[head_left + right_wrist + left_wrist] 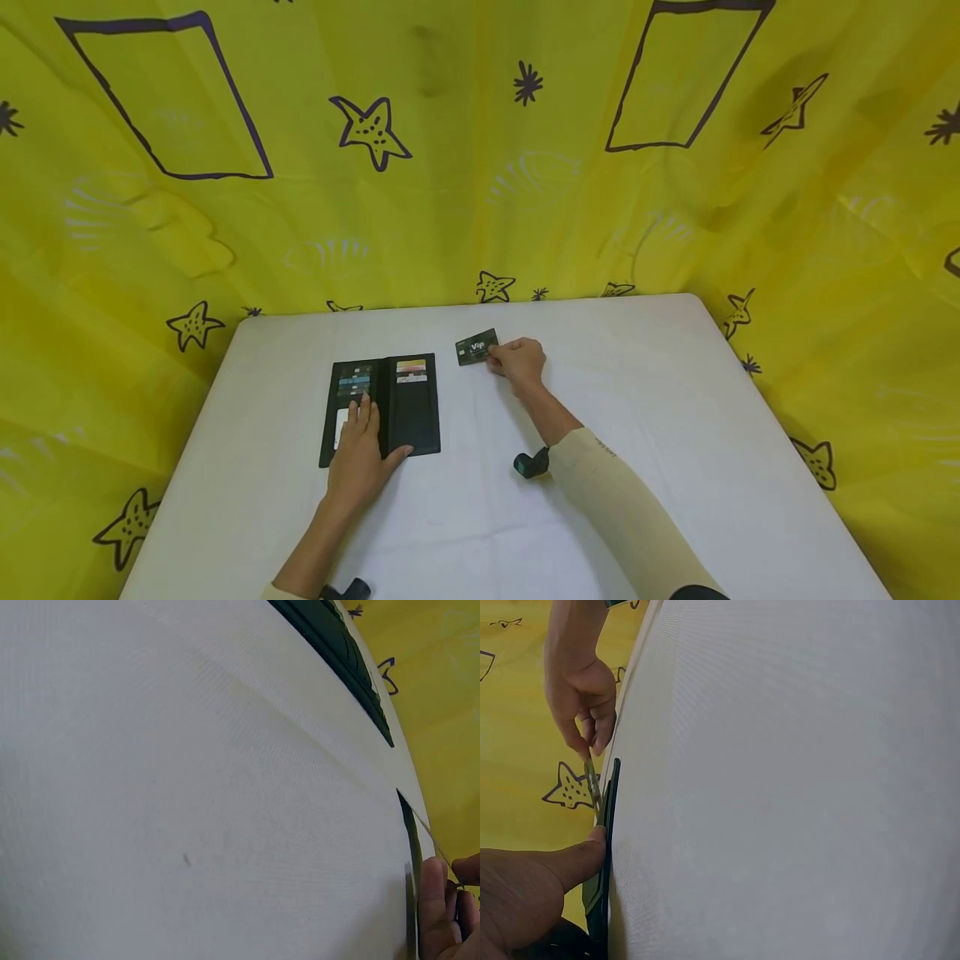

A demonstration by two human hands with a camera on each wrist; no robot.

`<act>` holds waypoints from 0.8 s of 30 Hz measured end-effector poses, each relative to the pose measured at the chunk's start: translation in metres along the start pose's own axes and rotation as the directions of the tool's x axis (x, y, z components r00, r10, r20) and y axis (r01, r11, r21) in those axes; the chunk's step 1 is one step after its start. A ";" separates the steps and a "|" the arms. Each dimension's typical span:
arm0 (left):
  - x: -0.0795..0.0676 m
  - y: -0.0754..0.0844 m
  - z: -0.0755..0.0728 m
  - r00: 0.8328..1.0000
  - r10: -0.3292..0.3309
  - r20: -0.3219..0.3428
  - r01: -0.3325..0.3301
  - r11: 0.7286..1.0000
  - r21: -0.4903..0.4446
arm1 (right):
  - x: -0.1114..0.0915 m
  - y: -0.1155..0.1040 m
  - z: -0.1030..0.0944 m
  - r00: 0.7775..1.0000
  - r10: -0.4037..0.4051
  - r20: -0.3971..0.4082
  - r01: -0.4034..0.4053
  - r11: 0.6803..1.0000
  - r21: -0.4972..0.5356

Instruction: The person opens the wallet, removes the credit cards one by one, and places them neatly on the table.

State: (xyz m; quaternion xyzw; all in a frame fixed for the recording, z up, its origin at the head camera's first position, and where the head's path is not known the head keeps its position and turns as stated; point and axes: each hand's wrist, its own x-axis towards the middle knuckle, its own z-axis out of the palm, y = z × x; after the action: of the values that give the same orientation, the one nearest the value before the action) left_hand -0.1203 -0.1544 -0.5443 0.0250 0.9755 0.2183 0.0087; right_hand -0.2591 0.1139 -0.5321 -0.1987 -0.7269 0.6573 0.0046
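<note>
A flat black wallet (381, 408), opened, is pressed down by the left hand (362, 457) with straight fingers. A dark glossy rectangular card (476, 347) is pinched at its edge by the right hand (517, 364).

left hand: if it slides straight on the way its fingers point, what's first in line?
The left hand lies flat on the open black wallet, its fingers aimed up the left panel. First, probably, the cards in the left slots; beyond, bare white table.
</note>
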 end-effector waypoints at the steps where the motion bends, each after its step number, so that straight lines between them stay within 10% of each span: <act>1: 0.000 0.000 0.000 1.000 0.000 0.000 0.000 1.000 0.000 | 0.001 0.001 0.000 1.000 -0.005 -0.004 0.005 0.999 -0.032; 9: 0.000 0.000 0.000 1.000 -0.006 0.004 0.006 1.000 0.002 | -0.001 -0.002 -0.003 0.999 0.040 -0.007 -0.041 0.970 -0.239; 24: 0.000 0.002 -0.002 1.000 -0.004 0.003 0.004 1.000 0.001 | 0.000 -0.002 -0.005 0.998 0.059 0.030 -0.051 0.976 -0.212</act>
State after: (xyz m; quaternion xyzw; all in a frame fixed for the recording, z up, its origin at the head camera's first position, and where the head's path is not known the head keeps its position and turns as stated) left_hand -0.1199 -0.1538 -0.5414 0.0234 0.9757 0.2178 0.0106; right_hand -0.2583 0.1185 -0.5290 -0.2063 -0.7869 0.5796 -0.0479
